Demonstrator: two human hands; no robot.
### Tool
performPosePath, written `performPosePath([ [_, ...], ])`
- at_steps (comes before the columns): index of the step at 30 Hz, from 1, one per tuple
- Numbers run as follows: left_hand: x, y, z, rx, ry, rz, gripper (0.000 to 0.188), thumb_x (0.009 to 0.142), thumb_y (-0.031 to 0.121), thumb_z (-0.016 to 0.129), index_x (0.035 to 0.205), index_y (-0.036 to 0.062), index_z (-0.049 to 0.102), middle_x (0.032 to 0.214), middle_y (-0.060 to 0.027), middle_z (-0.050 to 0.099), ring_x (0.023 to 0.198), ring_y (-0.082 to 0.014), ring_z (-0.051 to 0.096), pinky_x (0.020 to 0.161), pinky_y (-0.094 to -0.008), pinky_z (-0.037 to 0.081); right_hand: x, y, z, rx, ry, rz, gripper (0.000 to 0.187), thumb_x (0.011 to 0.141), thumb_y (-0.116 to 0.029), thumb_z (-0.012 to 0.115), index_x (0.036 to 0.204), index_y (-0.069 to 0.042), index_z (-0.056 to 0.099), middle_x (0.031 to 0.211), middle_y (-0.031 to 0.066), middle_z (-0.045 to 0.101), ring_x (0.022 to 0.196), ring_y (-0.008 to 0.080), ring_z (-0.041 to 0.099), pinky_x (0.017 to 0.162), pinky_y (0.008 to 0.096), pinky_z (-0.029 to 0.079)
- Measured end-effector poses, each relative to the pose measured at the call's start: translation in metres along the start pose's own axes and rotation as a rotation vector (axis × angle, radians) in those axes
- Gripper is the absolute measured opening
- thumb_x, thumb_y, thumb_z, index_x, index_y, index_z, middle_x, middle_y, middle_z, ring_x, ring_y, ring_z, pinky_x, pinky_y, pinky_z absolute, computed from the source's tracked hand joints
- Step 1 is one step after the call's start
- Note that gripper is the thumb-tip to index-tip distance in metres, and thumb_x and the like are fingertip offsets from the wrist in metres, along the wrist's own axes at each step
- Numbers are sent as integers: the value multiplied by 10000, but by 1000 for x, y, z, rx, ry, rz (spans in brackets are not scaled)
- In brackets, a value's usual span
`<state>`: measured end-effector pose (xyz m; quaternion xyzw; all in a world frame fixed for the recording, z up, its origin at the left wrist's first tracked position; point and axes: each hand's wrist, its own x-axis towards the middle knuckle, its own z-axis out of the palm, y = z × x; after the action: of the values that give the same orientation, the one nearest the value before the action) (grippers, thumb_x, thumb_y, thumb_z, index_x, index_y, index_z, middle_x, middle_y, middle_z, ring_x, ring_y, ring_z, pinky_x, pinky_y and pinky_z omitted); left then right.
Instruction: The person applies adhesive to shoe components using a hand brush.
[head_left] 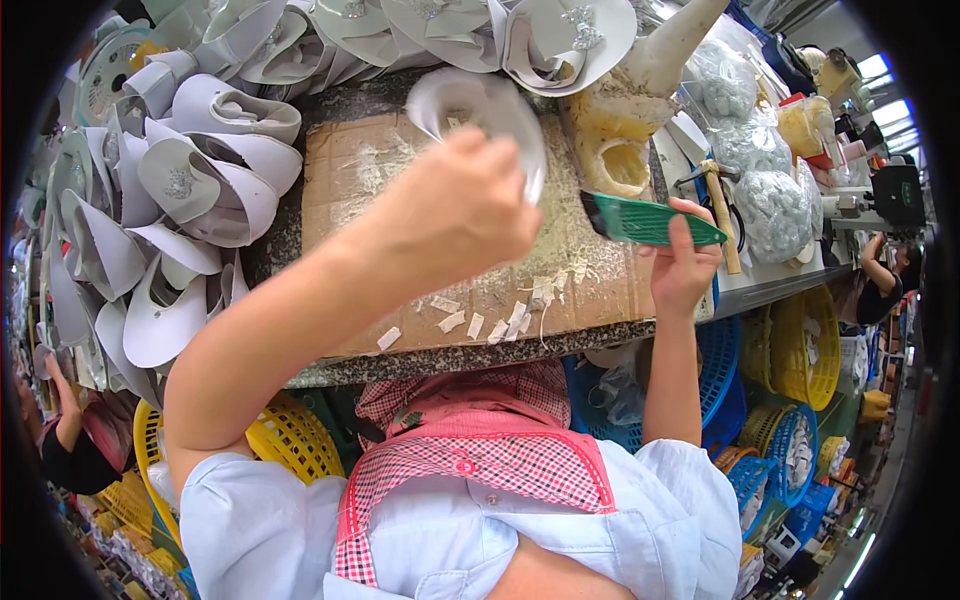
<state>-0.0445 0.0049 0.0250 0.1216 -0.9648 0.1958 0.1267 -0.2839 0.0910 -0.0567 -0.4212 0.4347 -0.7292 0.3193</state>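
Note:
My left hand (480, 190) is closed in a fist over the cardboard, at the lower edge of a white shoe upper (515, 115). Both are blurred, and the curved upper seems held in the fingers, which partly hide it. In my right hand (685, 260) is a long, flat green piece (650, 222) with a dark left end and small holes near its right tip; its exact kind is unclear. Thumb and fingers pinch it near the right end. Behind it stands a cream, glue-stained shoe-form stand (622, 105) with a round opening facing me.
Heaped white shoe uppers (215, 190), some with sparkling ornaments, crowd the left and back. Pale scraps (480, 325) lie on the cardboard (370, 180). A hammer (722, 215) and bagged ornaments (770, 200) sit at right. Blue baskets (720, 370) and yellow baskets (805, 345) stand below.

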Motion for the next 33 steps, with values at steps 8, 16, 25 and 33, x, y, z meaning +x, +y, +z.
performPosePath([
  [8, -7, 50, 35, -9, -134, 158, 121, 611, 164, 539, 636, 56, 586, 640, -34, 550, 739, -171, 497, 736, -284, 377, 30, 47, 90, -441, -316, -216, 122, 783, -43, 534, 904, -40, 555, 709, 88, 585, 549, 105, 568, 458, 253, 431],
  [16, -34, 59, 44, -133, -158, 45, 143, 609, 170, 529, 635, 36, 570, 663, -61, 554, 738, -189, 495, 686, -284, 385, 18, 19, 95, -587, -465, 28, 84, 766, -57, 515, 846, -36, 529, 493, 98, 505, 503, 176, 586, 465, 313, 423],
  [25, -59, 62, 43, -174, -204, -86, 238, 612, 154, 541, 801, 13, 577, 745, -96, 556, 761, -193, 514, 620, -248, 417, 0, 3, 90, -490, -410, 225, 85, 789, -64, 532, 836, 3, 553, 525, 28, 543, 473, 69, 540, 400, 206, 406],
  [33, -95, 78, 74, -411, 330, -460, 315, 635, 109, 583, 924, -12, 552, 846, -89, 559, 766, -198, 555, 634, -282, 472, 12, 54, 126, -539, -547, -492, 189, 732, 4, 574, 900, -77, 602, 766, 44, 616, 637, 159, 595, 536, 237, 465],
])
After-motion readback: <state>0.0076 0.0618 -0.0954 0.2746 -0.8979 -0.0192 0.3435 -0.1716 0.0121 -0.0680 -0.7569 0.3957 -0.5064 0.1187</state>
